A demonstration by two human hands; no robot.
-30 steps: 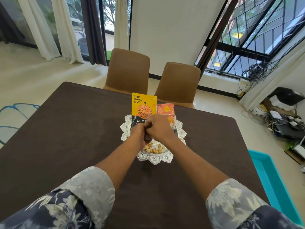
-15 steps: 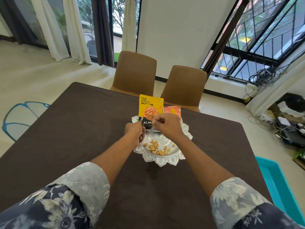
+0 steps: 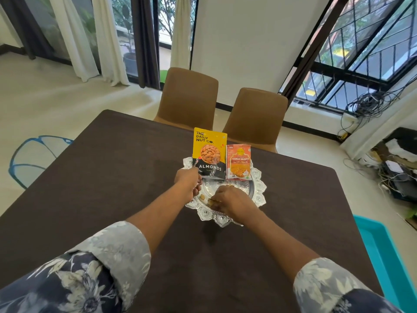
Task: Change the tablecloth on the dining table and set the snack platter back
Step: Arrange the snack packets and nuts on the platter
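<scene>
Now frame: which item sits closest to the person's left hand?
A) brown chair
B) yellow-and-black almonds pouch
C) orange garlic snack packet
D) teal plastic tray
B: the yellow-and-black almonds pouch stands on the far left of the silver scalloped platter, its lower corner right at the left hand. The orange garlic snack packet stands on the pouch's other side.

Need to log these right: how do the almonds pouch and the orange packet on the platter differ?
The almonds pouch is yellow over black; the orange packet is orange-red throughout. The almonds pouch is taller and wider than the orange packet. The left hand is at the almonds pouch's lower corner; no hand is at the orange packet. Both stand upright, side by side, at the far side of the silver platter.
</scene>
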